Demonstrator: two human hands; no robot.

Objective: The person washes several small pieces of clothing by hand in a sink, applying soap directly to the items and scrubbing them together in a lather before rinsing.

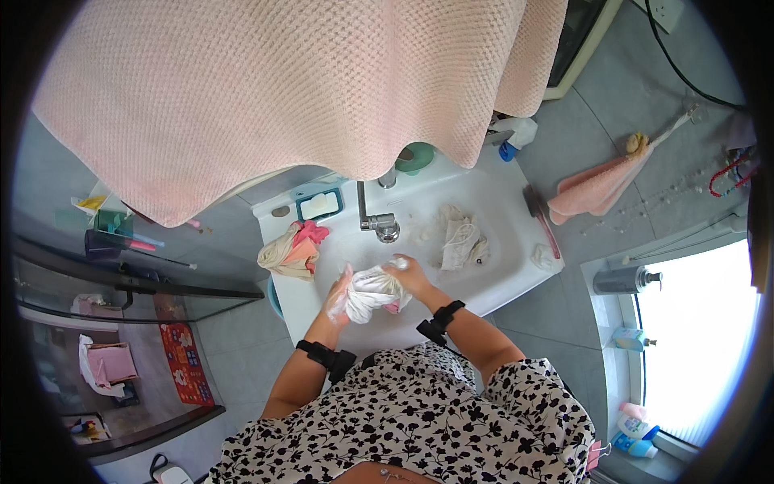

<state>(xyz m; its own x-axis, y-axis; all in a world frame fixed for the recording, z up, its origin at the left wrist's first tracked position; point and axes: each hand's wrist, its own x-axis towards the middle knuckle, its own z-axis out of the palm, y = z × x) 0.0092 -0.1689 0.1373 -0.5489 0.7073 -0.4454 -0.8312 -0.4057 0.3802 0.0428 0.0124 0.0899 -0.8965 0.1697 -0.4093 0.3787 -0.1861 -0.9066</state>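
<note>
Over the front of a white sink (502, 212), my left hand (340, 299) and my right hand (411, 278) hold a bunched white cloth (369, 292) between them. Foam coats my left hand, and a bit of pink shows at the cloth's lower edge. Another wet, off-white cloth (459, 239) lies in the basin, right of the metal faucet (386, 225). On the sink's left ledge rests a pile of beige and pink cloth (289, 254). Behind it, a bar of white soap (320, 206) sits in a blue soap dish (300, 212).
A large pink knitted cloth (302, 91) hangs over the back of the sink. A long-handled brush (541, 218) leans on the right rim. One pink towel (592, 184) hangs on the right wall, and bottles (629, 340) stand by the window. At left is a glass partition (224, 302).
</note>
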